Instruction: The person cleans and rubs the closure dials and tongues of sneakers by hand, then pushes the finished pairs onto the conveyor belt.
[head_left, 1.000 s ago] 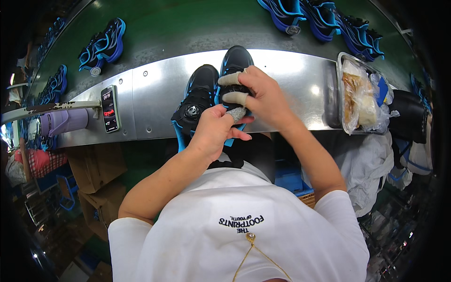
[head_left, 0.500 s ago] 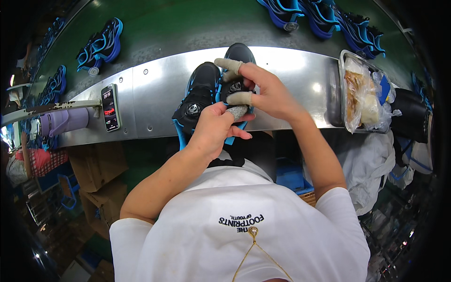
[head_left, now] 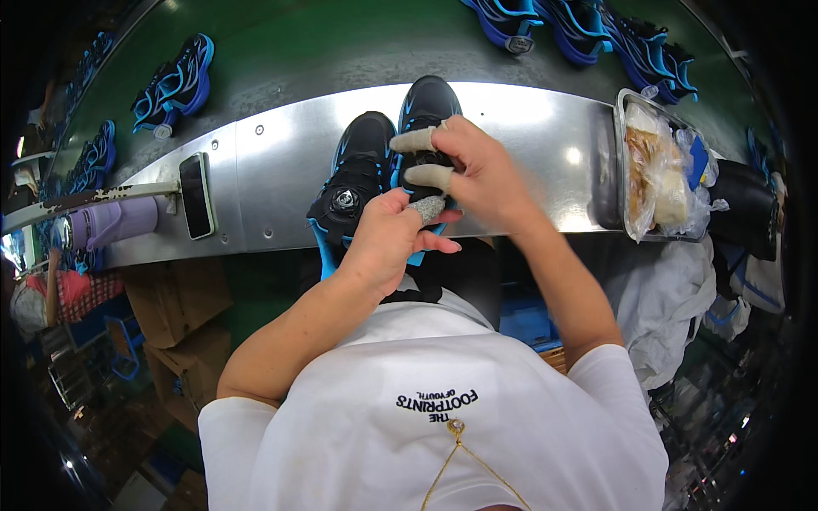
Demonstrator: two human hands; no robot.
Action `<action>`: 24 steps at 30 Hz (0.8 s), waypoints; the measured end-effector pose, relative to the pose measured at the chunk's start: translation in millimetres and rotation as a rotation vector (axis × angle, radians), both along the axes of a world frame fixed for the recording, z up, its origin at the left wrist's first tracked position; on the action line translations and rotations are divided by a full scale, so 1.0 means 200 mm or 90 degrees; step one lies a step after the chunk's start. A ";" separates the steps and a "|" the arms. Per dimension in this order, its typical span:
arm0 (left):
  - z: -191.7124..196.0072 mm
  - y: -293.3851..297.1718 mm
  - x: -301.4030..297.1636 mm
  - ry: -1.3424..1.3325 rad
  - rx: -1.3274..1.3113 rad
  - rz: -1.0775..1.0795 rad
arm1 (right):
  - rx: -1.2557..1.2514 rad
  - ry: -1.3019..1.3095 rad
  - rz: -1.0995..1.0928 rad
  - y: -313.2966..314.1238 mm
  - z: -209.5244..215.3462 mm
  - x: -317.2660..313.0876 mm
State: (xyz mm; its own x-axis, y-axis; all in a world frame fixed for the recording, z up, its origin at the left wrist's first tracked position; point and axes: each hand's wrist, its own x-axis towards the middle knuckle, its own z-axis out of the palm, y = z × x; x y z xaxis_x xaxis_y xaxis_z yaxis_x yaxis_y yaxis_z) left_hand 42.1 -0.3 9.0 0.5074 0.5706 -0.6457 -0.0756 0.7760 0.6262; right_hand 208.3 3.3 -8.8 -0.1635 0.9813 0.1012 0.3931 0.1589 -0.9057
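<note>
Two black sneakers with blue trim lie side by side on the steel ledge, toes away from me. The left sneaker (head_left: 364, 153) shows a round dial (head_left: 344, 200) on its tongue. My left hand (head_left: 388, 243), a grey knit sleeve on one finger, pinches the right sneaker (head_left: 429, 100) near its tongue and collar; its lower fingers stick out. Over the same shoe's tongue, my right hand (head_left: 486, 175) curls its thumb and a finger, both in beige finger sleeves, around the dial, which they mostly cover.
A phone (head_left: 197, 196) lies at the left of the steel ledge (head_left: 528, 153), near a lilac bottle (head_left: 119, 223) and a worn metal bar (head_left: 94, 196). At right sits a metal tray (head_left: 620, 170) of plastic-wrapped items. More sneakers (head_left: 575, 34) stand on the green belt (head_left: 341, 43) beyond.
My right hand's fingers have closed in over the right sneaker's dial, which showed between them before. The phone screen has gone dark. Shoes on the belt appear slightly further left.
</note>
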 end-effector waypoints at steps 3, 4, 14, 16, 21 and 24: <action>0.03 0.01 0.00 0.013 0.003 -0.001 | 0.002 -0.041 -0.082 -0.02 -0.03 -0.05; 0.02 0.01 0.00 0.015 0.003 0.000 | 0.003 -0.039 -0.082 -0.01 -0.03 -0.04; 0.00 -0.01 0.02 0.022 -0.005 -0.001 | 0.182 -0.079 -0.073 0.03 -0.05 -0.10; 0.00 0.00 0.00 0.039 -0.007 0.001 | -0.039 0.067 0.022 0.05 0.02 -0.05; 0.02 0.01 -0.01 -0.004 -0.010 0.006 | -0.064 0.100 0.206 0.10 -0.03 0.12; 0.02 0.01 0.00 0.000 -0.004 0.014 | -0.111 0.102 0.141 0.07 -0.01 0.09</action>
